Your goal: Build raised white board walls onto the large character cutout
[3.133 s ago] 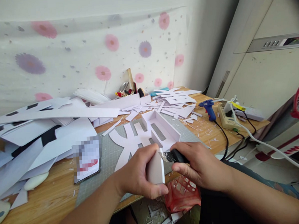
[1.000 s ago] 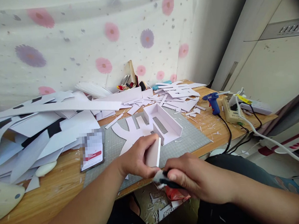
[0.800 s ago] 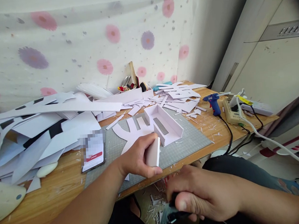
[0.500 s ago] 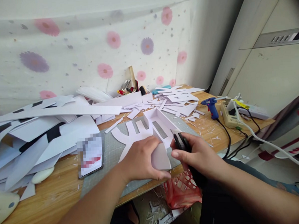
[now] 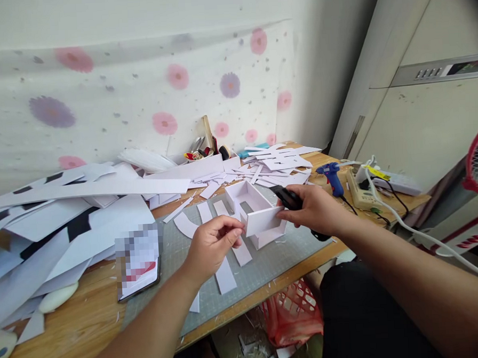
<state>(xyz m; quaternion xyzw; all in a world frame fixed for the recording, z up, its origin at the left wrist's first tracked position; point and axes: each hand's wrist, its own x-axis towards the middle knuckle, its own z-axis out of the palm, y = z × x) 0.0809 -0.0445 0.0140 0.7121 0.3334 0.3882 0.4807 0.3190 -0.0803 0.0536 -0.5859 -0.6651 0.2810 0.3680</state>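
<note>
White foam-board pieces form a cut-out shape (image 5: 223, 273) with upright walls (image 5: 254, 197) on a grey-green cutting mat (image 5: 268, 273). My left hand (image 5: 218, 239) is closed in a pinch at the left end of a small white rectangular panel (image 5: 263, 221); what lies between its fingertips is too small to tell. My right hand (image 5: 310, 207) grips a black tool (image 5: 288, 198), with its fingers also at the panel's right end. The panel is tilted in front of the walls.
A phone (image 5: 139, 267) lies left on the mat. Stacked white sheets (image 5: 77, 225) fill the left side. Scraps (image 5: 278, 163) lie behind. At right are a blue glue gun (image 5: 332, 178) and a power strip (image 5: 362, 188). A red basket (image 5: 292, 315) stands below the table edge.
The hands have moved up from the table's front edge. The white piece held by my left hand now shows as a flat panel between both hands, and more of the cut-out shape is visible.
</note>
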